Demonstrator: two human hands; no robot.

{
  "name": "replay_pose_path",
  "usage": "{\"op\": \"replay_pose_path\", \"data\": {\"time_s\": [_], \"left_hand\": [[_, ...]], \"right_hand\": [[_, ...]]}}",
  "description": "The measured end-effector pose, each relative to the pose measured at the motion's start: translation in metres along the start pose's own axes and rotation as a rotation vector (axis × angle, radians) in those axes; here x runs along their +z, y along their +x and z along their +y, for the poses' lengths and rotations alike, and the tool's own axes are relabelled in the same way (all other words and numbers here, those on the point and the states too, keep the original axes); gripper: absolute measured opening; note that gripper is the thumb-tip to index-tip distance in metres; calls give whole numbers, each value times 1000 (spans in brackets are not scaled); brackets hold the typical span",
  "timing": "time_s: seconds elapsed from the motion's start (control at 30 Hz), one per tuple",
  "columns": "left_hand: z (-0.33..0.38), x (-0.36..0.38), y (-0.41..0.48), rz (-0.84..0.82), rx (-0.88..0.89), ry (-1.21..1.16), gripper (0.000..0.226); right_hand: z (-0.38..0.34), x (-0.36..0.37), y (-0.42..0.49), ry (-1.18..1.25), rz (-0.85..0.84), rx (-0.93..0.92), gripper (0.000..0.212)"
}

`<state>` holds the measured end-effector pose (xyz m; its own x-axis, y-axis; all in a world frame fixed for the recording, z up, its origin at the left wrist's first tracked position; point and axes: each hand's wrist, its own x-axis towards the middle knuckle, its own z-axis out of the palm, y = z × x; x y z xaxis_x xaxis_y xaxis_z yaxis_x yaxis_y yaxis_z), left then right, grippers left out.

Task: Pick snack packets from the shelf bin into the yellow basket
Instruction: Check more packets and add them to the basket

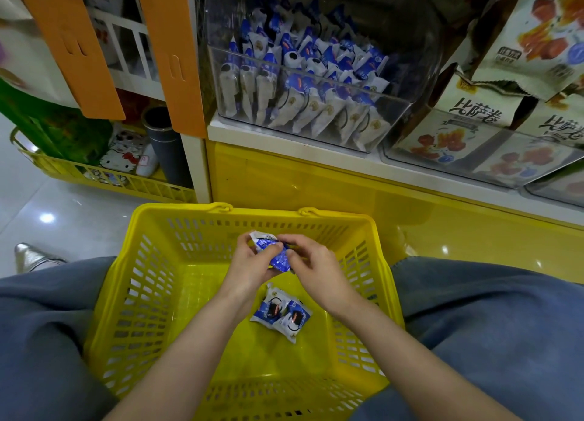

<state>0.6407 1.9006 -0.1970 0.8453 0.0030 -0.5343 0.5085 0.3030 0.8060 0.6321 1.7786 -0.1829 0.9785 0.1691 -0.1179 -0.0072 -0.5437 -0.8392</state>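
A yellow slotted basket [151, 281] sits between my knees below the shelf. Over its middle, my left hand [249, 267] and my right hand [316, 269] both pinch one blue-and-white snack packet [274, 252]. Two more of these packets [281, 314] lie side by side on the basket floor, just under my wrists. Up on the shelf, a clear plastic bin [303, 82] holds several of the same blue-and-white packets, some standing in rows at its front.
Right of the bin are clear trays of beige snack bags [474, 114] with red pictures. The shelf base [316, 180] is glossy yellow. At left stand orange panels [170, 57], another yellow basket [104, 180] with goods, and a silver shoe [31, 256] on the tiled floor.
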Motion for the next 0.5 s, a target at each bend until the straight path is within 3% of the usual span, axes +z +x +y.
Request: {"op": "replay_pose_path", "data": {"time_s": [0.13, 0.27, 0.37, 0.5], "left_hand": [[4, -5, -1, -7, 40, 275, 69], [7, -8, 0, -47, 252, 734, 31], [10, -8, -3, -188, 306, 651, 8], [9, -8, -1, -150, 151, 404, 25]], "right_hand": [[1, -4, 5, 6, 13, 60, 31], [2, -12, 7, 19, -9, 118, 26], [-1, -21, 11, 96, -24, 233, 18], [-8, -31, 9, 330, -138, 351, 39]]}}
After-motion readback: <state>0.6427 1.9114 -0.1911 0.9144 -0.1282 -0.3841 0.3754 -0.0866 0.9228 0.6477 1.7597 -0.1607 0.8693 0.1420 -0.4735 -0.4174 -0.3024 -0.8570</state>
